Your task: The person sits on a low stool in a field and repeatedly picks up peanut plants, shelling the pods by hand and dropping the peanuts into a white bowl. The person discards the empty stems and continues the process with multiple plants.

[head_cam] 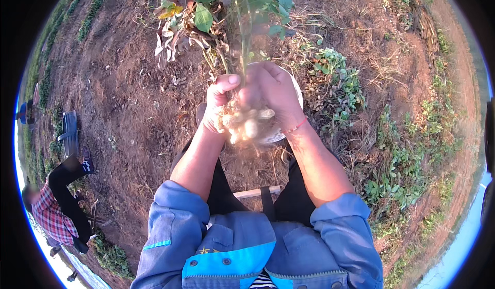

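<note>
My left hand (217, 101) grips peanut plant stems at the centre, its thumb pointing up along them. Opposite it, my right hand (270, 91) is closed round the green stems and partly blurred; a thin red bracelet circles that wrist. A cluster of pale peanut pods (247, 123) hangs between my wrists, with blurred soil or roots below. Above the hands rise green leaves (203, 17) and dry, brownish leaves (174, 37). A white basin or bowl (295, 85) lies behind my right hand, mostly hidden, so its contents do not show.
Uprooted peanut plants with pods (340, 84) lie on the soil at right, with more greenery (402, 173) beyond. A person in a plaid shirt (54, 215) sits at far left near a dark tub (70, 134). A light wooden bar (257, 192) shows between my legs.
</note>
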### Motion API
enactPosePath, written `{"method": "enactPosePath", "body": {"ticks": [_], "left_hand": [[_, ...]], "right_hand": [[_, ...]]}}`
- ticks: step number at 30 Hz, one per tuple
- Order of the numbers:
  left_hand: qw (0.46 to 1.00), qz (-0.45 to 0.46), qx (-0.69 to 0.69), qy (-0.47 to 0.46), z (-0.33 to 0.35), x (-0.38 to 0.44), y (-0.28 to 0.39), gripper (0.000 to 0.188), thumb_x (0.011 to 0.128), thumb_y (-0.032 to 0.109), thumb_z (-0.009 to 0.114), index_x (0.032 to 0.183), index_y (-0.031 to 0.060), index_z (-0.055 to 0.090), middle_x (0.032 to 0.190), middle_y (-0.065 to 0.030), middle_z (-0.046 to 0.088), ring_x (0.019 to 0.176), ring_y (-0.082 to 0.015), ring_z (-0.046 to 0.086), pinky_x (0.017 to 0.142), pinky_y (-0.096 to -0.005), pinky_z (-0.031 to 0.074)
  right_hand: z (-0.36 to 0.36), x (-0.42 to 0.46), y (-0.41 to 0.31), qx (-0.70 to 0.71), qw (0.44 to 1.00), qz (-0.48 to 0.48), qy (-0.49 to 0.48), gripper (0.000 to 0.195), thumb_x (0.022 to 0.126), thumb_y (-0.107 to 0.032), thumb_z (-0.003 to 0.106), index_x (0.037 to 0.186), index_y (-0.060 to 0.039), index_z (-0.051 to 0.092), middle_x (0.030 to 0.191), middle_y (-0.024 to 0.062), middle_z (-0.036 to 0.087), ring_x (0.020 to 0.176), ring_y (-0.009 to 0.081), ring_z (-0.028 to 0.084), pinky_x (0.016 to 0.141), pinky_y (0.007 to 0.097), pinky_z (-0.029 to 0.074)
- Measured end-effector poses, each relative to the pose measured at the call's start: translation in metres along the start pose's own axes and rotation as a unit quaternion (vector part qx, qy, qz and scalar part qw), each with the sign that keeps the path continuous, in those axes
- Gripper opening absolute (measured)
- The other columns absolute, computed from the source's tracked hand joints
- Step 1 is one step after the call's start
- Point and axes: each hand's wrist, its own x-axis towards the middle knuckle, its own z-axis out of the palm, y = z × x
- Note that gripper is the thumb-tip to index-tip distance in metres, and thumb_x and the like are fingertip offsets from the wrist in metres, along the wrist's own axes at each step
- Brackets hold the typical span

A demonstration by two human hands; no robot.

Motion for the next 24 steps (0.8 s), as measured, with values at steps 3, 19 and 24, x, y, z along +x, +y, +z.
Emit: {"method": "enactPosePath", "body": {"ticks": [3, 19, 24], "left_hand": [[0.997, -0.016, -0.073, 0.018, 0.02, -0.002, -0.002, 0.018, 0.078, 0.021, 0.06, 0.085, 0.0083, 0.05, 0.057, 0.0001, 0.047, 0.05, -0.012, 0.042, 0.05, -0.0265, 0.038], [0.994, 0.021, -0.085, -0.063, -0.003, 0.001, 0.013, 0.018, 0.079, 0.023, 0.059, 0.089, 0.0092, 0.052, 0.06, 0.0034, 0.047, 0.057, -0.0117, 0.039, 0.054, -0.0273, 0.035], [0.993, 0.035, -0.102, -0.049, -0.009, 0.011, 0.015, 0.018, 0.08, 0.022, 0.057, 0.091, 0.0075, 0.052, 0.062, 0.0017, 0.047, 0.057, -0.013, 0.041, 0.055, -0.0293, 0.04]], "right_hand": [[-0.004, 0.005, -0.001, -0.224, 0.963, -0.133, 0.069, 0.024, 0.086, -0.02, 0.057, 0.08, 0.003, 0.06, 0.063, 0.0101, 0.06, 0.059, 0.0157, 0.057, 0.056, 0.029, 0.045], [-0.064, 0.016, -0.002, -0.401, 0.894, -0.197, 0.028, 0.042, 0.084, -0.042, 0.064, 0.071, -0.002, 0.063, 0.062, 0.0007, 0.055, 0.055, 0.0079, 0.046, 0.053, 0.0235, 0.038], [-0.041, -0.022, -0.038, -0.125, 0.979, -0.002, -0.16, 0.032, 0.083, -0.035, 0.068, 0.082, -0.0025, 0.063, 0.071, -0.0025, 0.059, 0.065, 0.0049, 0.053, 0.058, 0.0212, 0.043]]}}
